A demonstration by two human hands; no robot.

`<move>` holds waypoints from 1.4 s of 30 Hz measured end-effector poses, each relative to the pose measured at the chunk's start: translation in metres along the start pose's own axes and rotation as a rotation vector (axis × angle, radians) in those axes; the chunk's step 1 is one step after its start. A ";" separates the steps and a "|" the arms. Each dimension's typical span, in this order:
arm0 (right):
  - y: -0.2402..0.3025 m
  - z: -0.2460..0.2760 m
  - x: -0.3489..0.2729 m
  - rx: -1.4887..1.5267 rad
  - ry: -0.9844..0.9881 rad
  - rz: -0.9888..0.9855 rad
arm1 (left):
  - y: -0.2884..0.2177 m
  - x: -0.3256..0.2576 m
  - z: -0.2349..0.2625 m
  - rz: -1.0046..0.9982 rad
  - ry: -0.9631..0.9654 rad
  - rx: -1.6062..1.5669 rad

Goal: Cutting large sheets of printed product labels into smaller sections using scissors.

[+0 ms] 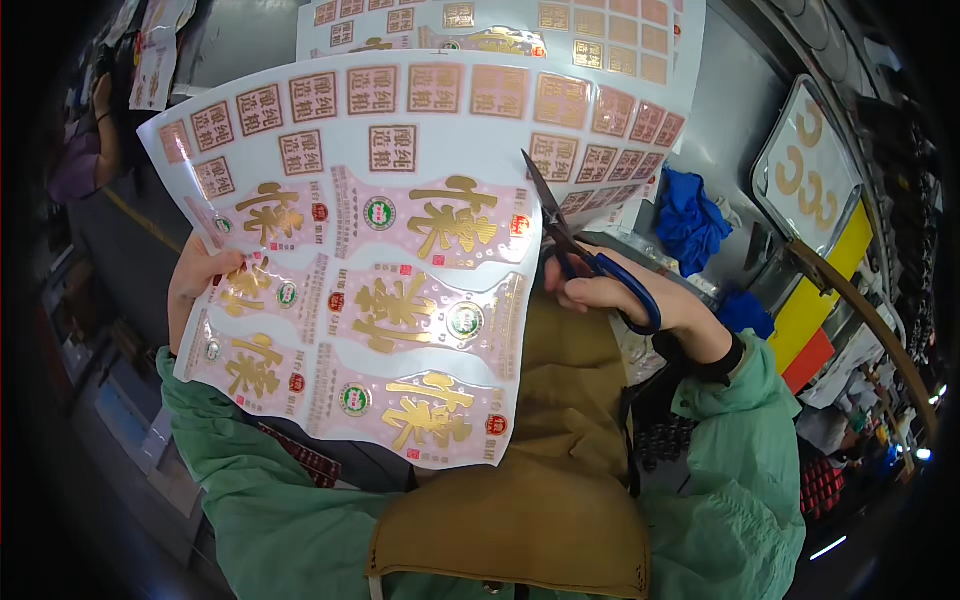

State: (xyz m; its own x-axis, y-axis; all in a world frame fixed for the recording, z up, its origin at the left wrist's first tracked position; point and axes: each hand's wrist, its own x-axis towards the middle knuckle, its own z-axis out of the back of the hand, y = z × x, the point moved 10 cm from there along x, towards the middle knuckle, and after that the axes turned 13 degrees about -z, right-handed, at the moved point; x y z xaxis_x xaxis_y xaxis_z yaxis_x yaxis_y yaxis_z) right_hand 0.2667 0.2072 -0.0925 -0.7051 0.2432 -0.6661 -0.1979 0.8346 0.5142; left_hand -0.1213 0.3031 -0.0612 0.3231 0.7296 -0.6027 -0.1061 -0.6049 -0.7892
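- Worktop [735, 105]: grey metal, with a second printed sheet [680, 45] lying on it beyond the work; keeping that one clear of the blades would be wise.
- Printed sheet [400, 250]: held up in front of the brown apron, bowed rather than flat. Drawing it gently taut should help a cut run straight.
- Blue cloth [690, 220]: crumpled to the right of the scissors, best kept out of their swing.
- Scissors [560, 230]: at the right edge of the pink labels, tip toward the white strip below the gold squares. Following that plain strip would spare the print; how far the blades part, I cannot tell.
- Right hand [610, 290]: fingers wrapped around the blue handles; an easy wrist suits long strokes.
- Left hand [205, 270]: fingers narrowed, pinching the sheet's left edge, well apart from the blades, a safe place.
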 end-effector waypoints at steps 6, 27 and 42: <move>0.013 -0.008 -0.004 0.054 0.125 0.121 | 0.001 0.009 0.003 0.008 0.037 0.003; 0.012 0.010 -0.012 -0.125 -0.120 -0.001 | 0.002 0.009 0.014 0.040 0.045 0.023; 0.003 0.024 -0.007 -0.401 -0.068 0.079 | -0.003 0.009 0.018 0.083 0.091 0.103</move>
State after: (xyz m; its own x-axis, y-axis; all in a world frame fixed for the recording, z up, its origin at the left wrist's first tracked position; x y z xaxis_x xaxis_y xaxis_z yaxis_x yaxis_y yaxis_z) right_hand 0.2876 0.2198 -0.0992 -0.6847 0.3426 -0.6432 -0.4035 0.5567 0.7261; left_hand -0.1348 0.3173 -0.0660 0.3927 0.6436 -0.6569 -0.2306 -0.6225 -0.7479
